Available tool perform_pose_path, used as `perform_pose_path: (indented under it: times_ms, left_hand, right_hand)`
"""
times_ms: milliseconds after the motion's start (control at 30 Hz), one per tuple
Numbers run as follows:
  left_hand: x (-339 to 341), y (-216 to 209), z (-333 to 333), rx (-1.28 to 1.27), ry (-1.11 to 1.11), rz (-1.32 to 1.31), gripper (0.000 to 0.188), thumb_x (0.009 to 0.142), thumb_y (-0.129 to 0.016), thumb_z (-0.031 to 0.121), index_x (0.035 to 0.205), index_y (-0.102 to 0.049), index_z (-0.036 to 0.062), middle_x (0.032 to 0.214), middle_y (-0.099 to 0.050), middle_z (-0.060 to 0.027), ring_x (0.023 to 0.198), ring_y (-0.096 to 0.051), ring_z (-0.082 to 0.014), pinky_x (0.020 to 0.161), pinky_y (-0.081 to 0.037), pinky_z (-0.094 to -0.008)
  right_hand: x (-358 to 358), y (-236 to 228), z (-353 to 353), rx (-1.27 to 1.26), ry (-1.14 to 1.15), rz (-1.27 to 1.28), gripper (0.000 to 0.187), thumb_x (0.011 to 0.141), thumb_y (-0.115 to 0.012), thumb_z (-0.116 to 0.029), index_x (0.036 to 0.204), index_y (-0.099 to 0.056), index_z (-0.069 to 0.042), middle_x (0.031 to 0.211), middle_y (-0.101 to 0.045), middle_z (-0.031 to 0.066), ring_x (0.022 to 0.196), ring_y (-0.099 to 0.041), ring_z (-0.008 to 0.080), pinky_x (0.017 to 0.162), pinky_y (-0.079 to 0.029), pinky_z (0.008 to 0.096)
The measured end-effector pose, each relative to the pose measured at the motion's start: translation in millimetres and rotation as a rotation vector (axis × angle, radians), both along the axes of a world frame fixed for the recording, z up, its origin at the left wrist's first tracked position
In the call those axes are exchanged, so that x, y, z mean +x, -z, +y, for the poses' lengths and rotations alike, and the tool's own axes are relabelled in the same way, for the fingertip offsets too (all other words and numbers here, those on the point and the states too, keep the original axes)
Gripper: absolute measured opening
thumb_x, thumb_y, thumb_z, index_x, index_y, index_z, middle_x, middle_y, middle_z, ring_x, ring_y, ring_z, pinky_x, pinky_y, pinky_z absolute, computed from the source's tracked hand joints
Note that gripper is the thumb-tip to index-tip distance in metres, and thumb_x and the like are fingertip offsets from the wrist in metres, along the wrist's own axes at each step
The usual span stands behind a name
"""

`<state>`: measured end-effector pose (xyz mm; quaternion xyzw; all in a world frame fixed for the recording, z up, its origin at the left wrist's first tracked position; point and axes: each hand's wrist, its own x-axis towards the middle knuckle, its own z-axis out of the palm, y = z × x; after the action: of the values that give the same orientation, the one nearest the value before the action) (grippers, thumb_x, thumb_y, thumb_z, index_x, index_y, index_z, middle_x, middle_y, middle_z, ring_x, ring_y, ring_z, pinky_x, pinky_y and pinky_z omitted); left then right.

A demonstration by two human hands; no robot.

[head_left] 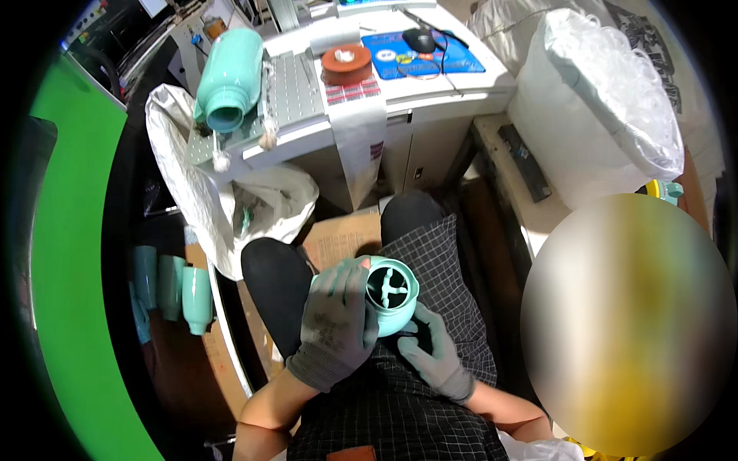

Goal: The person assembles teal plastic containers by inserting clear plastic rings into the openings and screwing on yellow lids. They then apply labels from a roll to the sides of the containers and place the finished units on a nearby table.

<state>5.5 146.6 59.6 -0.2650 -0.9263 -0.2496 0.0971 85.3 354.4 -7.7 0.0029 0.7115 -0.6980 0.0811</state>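
Observation:
My left hand (336,326), in a grey glove, is closed round the side of a mint-green plastic bottle (394,320) above my lap. The bottle's open mouth faces up toward me, and a mint-green cross-shaped piece (393,290) spans the opening. Close against the bottle's lower right side is my right hand (437,355), gloved in grey too. Its fingers are curled around something dark that I cannot make out, partly hidden by the fingers and the bottle.
On the white table, a larger mint-green bottle (234,65) lies near a reddish tape roll (347,64) and a mouse (419,40). White sacks stand left (178,173) and right (592,123). Several bottles (197,300) lie low at left. A blurred patch covers the right.

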Motion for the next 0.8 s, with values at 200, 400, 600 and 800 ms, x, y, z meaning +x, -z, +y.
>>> perform_pose_path:
  times_ms: [200, 400, 600, 800]
  left_hand:
    - [-8, 30, 38, 0.229, -0.083, 0.174, 0.083, 0.066, -0.094, 0.038, 0.130, -0.055, 0.0036, 0.116, -0.066, -0.0170, 0.102, -0.067, -0.0380, 0.090, -0.052, -0.0503]
    - [-34, -14, 35, 0.164, 0.420, -0.201, 0.070, 0.066, -0.087, 0.044, 0.119, -0.064, 0.0051, 0.102, -0.070, -0.0121, 0.102, -0.066, -0.0308, 0.084, -0.055, -0.0430]
    - [-11, 14, 63, -0.045, 0.548, -0.334, 0.085, 0.069, -0.084, 0.056, 0.135, -0.061, 0.0071, 0.122, -0.068, -0.0127, 0.111, -0.065, -0.0301, 0.102, -0.049, -0.0463]
    - [-21, 5, 31, 0.212, 0.448, -0.374, 0.071, 0.070, -0.090, 0.043, 0.124, -0.065, 0.0041, 0.108, -0.072, -0.0113, 0.103, -0.072, -0.0294, 0.091, -0.056, -0.0434]
  right_hand:
    - [-34, -44, 62, 0.309, -0.001, 0.418, 0.022, 0.090, -0.064, 0.000, 0.110, -0.072, 0.001, 0.107, -0.076, 0.0172, 0.095, -0.075, 0.0274, 0.083, -0.060, 0.0375]
    - [-81, -106, 60, 0.661, -0.600, 0.668, 0.023, 0.088, -0.073, -0.014, 0.109, -0.071, -0.004, 0.095, -0.071, 0.0121, 0.079, -0.071, 0.0316, 0.069, -0.058, 0.0404]
    - [-64, -79, 71, 1.019, -1.042, 0.467, 0.025, 0.083, -0.076, -0.029, 0.092, -0.069, -0.007, 0.084, -0.066, 0.0110, 0.071, -0.068, 0.0294, 0.061, -0.054, 0.0415]
    - [-62, -70, 63, 0.804, -0.419, 1.104, 0.022, 0.078, -0.076, -0.024, 0.096, -0.072, -0.011, 0.071, -0.061, -0.0001, 0.059, -0.061, 0.0182, 0.053, -0.046, 0.0353]
